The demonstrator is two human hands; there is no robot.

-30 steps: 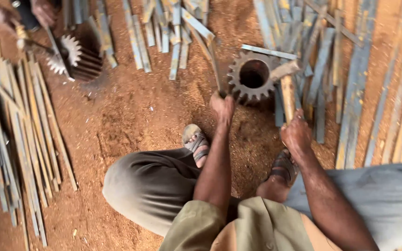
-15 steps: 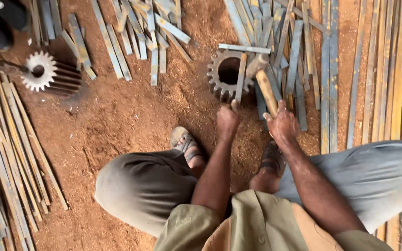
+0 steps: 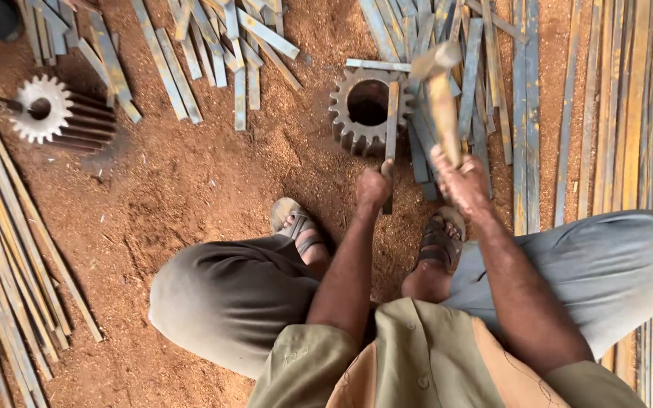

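Upper left of frame: second toothed gear (image 3: pixel 43 108) lying on dirt floor (image 3: pixel 190 181), flanked by bundles of metal strips (image 3: pixel 9 249).

Centre: left hand (image 3: pixel 374 187), grip closed around flat metal strip (image 3: pixel 391 132), strip end resting across rim of steel gear (image 3: pixel 366 106). Strip judged stiff, thin, light, edges likely sharp; best held low, clear of strike point. Gear judged heavy, stable as anvil.

Right of centre: right hand (image 3: pixel 462 177), grip tight on wooden handle of hammer (image 3: pixel 438 87), head raised.

Right edge: long strips (image 3: pixel 614 113) crowd swing space; sandalled feet near.

hammer (image 3: pixel 440 91) raised, strip (image 3: pixel 391 132) on gear (image 3: pixel 364 109)
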